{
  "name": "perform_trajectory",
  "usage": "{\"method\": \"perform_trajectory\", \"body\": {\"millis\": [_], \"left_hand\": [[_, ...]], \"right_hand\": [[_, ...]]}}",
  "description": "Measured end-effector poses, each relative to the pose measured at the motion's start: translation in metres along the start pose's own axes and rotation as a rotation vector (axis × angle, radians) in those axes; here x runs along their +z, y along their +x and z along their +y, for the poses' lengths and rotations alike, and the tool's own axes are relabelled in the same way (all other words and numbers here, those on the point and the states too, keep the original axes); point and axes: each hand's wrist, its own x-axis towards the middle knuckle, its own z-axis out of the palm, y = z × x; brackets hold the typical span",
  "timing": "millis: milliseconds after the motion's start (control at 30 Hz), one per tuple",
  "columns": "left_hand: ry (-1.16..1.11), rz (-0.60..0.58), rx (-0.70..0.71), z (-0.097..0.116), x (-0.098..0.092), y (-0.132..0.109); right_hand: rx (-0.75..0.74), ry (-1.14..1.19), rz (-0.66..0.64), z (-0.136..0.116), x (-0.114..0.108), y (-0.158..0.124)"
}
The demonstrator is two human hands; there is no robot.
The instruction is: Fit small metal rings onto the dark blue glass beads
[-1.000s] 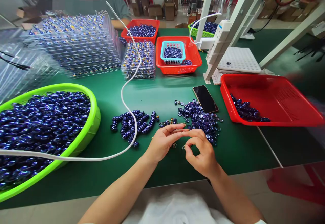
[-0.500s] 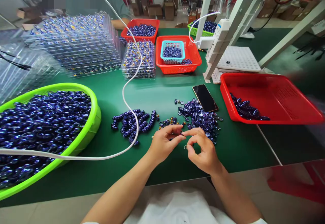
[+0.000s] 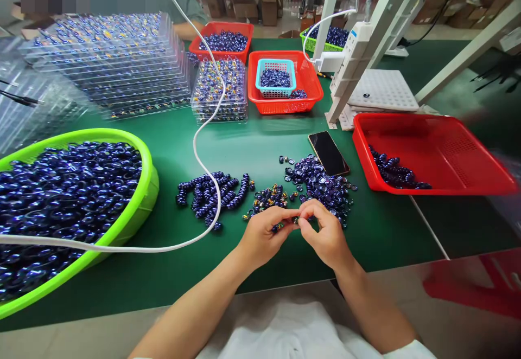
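My left hand (image 3: 260,234) and my right hand (image 3: 323,234) meet over the green table (image 3: 264,142), fingertips pinched together on a small blue bead piece (image 3: 295,220). Just beyond them lie a little cluster of gold-and-blue charms (image 3: 268,197) and a pile of flat dark-blue beads (image 3: 323,183). To the left, strung blue bead strands (image 3: 211,193) lie on the table. What exactly sits between my fingertips is mostly hidden.
A big green basket (image 3: 146,185) of blue beads fills the left. A white cable (image 3: 203,147) crosses the table. A phone (image 3: 328,153) lies by a red tray (image 3: 431,153). Stacked clear trays (image 3: 109,66), red baskets (image 3: 285,104) and another person stand behind.
Both hands have drawn closer together and a little toward me; the right fingers now pinch against the left fingertips on the small piece. The view shifted slightly.
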Motion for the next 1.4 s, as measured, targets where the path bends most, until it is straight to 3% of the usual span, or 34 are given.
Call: {"method": "perform_trajectory", "body": {"millis": [400,1067,1267,1400], "left_hand": [[0.020,-0.088,0.001,-0.009,-0.004,0.002],[0.068,-0.006,0.130,-0.014,0.003,-0.002],[-0.077,-0.032,0.035,-0.007,0.001,-0.001],[-0.234,0.003,-0.140,-0.006,0.006,-0.002]], "right_hand": [[0.010,-0.095,-0.029,0.003,-0.002,-0.001],[0.116,-0.144,-0.046,0.005,0.001,-0.003],[0.145,-0.164,-0.005,0.000,0.001,-0.001],[0.200,-0.120,-0.031,0.001,0.000,-0.001]]}}
